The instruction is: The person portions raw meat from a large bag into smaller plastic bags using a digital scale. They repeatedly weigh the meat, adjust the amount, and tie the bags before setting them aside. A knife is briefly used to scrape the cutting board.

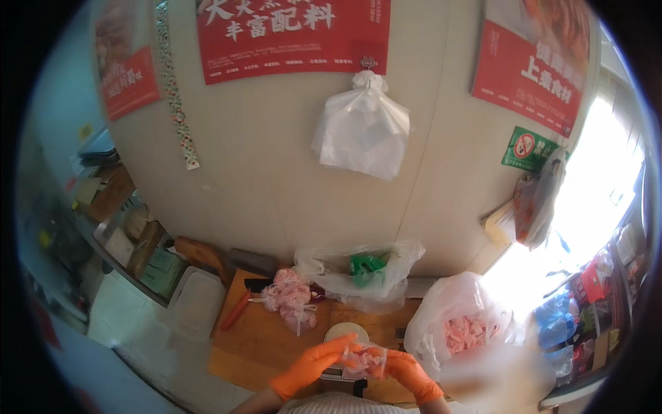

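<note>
Both of my hands wear orange gloves and grip a small transparent plastic bag of pink sliced meat (365, 360). My left hand (313, 364) is at the bag's left side, and my right hand (411, 371) is at its right. Just behind and beneath the bag is a kitchen scale with a round pale pan (345, 332), partly covered by my hands. To the right, a large open plastic bag (426, 315) holds a heap of loose meat pieces (468, 334). Several small filled bags of meat (289, 295) lie piled at the back left of the wooden table (248, 357).
An orange-handled tool (236, 310) lies at the table's left. Behind the scale sits a crumpled plastic bag (331, 264) with something green inside. A bundle of plastic bags (367, 129) hangs on the wall. A blurred pale round object (499, 375) stands at lower right, a translucent bin (194, 302) at left.
</note>
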{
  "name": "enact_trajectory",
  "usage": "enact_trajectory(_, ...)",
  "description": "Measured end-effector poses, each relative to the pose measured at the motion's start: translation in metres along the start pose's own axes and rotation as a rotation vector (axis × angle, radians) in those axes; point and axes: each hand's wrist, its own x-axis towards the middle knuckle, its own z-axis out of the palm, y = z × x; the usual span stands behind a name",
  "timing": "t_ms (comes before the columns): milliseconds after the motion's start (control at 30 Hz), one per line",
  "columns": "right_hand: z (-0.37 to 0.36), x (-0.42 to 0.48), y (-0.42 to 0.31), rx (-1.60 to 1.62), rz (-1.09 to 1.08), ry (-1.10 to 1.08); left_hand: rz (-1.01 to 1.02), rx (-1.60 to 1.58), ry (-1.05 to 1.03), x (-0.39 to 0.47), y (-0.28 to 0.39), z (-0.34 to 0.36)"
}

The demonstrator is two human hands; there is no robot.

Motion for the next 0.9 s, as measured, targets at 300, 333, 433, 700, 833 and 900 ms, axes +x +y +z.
enact_trajectory(300, 0.023, 0.013, 0.056, -0.105, 0.073, 0.041, -0.097, -0.003, -0.109, -0.012, -0.006, 0.035)
enact_trajectory(333, 0.019, 0.015, 0.067, 0.048, 0.091, 0.003, -0.083, 0.133, -0.108, -0.011, -0.006, 0.033)
enact_trajectory(433, 0.024, 0.015, 0.075, 0.219, 0.079, -0.066, -0.058, 0.428, -0.073, -0.012, -0.013, 0.027)
enact_trajectory(700, 0.018, 0.031, 0.079, 0.294, 0.039, -0.133, 0.193, 0.509, -0.106, 0.002, -0.070, 0.007)
enact_trajectory(833, 0.026, 0.043, 0.079, 0.162, -0.050, 0.148, -0.034, 0.280, -0.040, 0.000, -0.056, 0.012)
enact_trajectory(900, 0.031, 0.039, 0.068, -0.283, -0.190, 0.316, 0.276, 0.473, 0.109, -0.001, -0.056, 0.010)
